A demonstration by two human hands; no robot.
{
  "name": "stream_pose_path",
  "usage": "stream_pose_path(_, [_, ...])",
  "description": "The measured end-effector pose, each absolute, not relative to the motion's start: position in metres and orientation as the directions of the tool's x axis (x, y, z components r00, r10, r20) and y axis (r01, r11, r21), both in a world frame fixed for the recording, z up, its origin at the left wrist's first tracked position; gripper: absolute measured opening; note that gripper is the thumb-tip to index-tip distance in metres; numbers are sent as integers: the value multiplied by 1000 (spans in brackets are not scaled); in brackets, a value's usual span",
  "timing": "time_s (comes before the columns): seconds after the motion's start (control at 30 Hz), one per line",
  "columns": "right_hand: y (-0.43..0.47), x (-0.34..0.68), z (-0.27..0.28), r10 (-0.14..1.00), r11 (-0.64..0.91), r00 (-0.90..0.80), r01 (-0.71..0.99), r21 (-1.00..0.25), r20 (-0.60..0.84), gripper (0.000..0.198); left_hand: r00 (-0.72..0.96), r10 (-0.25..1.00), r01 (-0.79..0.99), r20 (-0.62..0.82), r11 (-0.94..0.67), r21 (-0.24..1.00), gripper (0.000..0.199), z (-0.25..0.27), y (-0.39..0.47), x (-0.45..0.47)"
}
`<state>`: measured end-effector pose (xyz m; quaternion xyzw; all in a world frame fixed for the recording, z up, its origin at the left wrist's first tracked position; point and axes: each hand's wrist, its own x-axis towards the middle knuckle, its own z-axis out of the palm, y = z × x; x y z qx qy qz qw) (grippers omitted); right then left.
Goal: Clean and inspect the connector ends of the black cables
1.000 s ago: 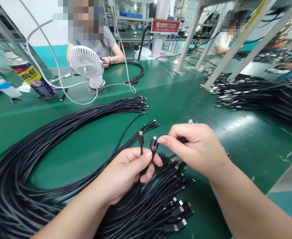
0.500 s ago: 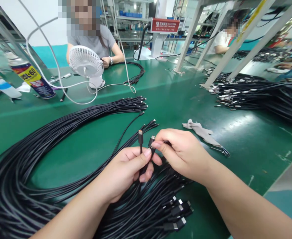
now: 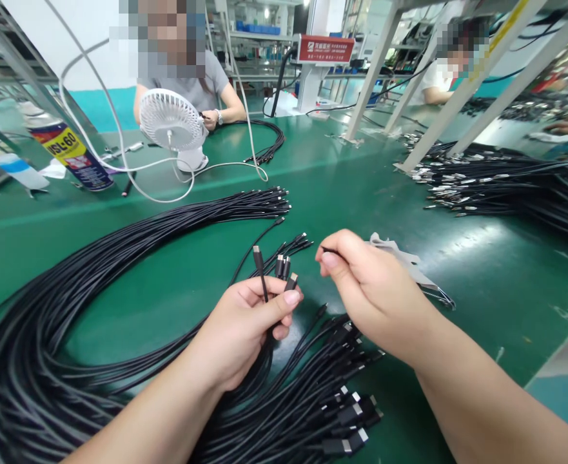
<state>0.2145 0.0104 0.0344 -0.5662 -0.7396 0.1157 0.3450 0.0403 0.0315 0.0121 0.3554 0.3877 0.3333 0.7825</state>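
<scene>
My left hand (image 3: pixel 249 322) is closed around several black USB cables (image 3: pixel 258 259), their metal-tipped plugs standing up above the fingers. One plug sits apart to the left, and another lies by the thumb. To the right, my right hand (image 3: pixel 371 290) is raised with thumb and fingers pinched. A small dark bit shows between them, too hidden to name. Below both hands a big bundle of black cables (image 3: pixel 27 335) curves across the table from the left, with plug ends (image 3: pixel 344 412) gathered at the lower middle.
A grey cloth strip (image 3: pixel 402 254) with thin metal ends lies behind my right hand. More cable piles (image 3: pixel 510 183) lie at right, near slanted metal posts (image 3: pixel 433 116). A white fan (image 3: pixel 172 122), a spray can (image 3: pixel 73 151) and a co-worker (image 3: pixel 216 84) are across the green table (image 3: pixel 342 187).
My right hand has come away from my left, moving right and slightly up. The plugs in my left hand now show more fully, and that hand has shifted a little left.
</scene>
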Motion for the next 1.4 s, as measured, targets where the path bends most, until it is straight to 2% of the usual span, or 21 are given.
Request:
stream_pose_path(0.2, [1, 202, 26, 866, 448, -313, 832, -328, 389, 20, 409, 847, -303, -340, 477, 825, 17, 9, 30, 41])
stream_pose_path(0.53, [-4, 191, 21, 780, 457, -329, 880, -126, 532, 27, 356, 866, -282, -351, 457, 843, 17, 11, 26, 44])
stream_pose_path(1.17, [-5, 189, 18, 749, 418, -338, 908, -12, 569, 29, 311, 877, -307, -366, 457, 835, 16, 8, 27, 47])
stream_pose_path(1.4, [-4, 191, 18, 751, 432, -350, 902, -16, 560, 30, 300, 870, -322, -390, 478, 817, 18, 8, 28, 47])
